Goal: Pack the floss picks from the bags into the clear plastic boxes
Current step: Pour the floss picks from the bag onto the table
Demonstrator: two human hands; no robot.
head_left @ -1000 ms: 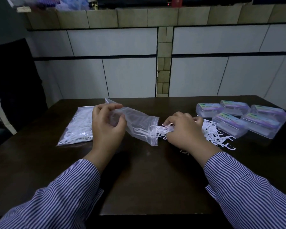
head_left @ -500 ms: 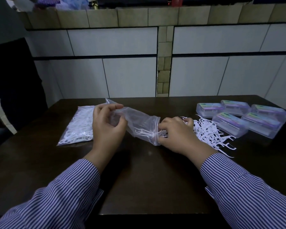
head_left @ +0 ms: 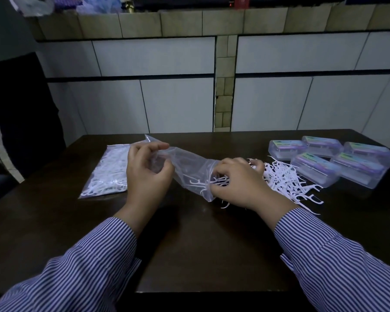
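My left hand (head_left: 145,174) grips the closed end of a clear plastic bag (head_left: 189,167) that lies on its side over the dark table (head_left: 189,244). A few white floss picks remain near the bag's mouth. My right hand (head_left: 236,183) is at that mouth, its fingers curled around a bunch of picks there. A loose pile of white floss picks (head_left: 286,179) spreads on the table just right of my right hand. Several clear plastic boxes (head_left: 320,167) with purple labels stand closed at the right. A second, full bag of picks (head_left: 106,172) lies flat at the left.
A white tiled wall with a ledge (head_left: 212,21) of clutter rises behind the table. A dark chair back (head_left: 20,109) stands at the left. Bare tabletop lies between my forearms toward the front edge.
My right hand went back from the pile to the bag's mouth and now pulls another bunch of picks out. The pile on the right has grown. My left hand kept its hold.
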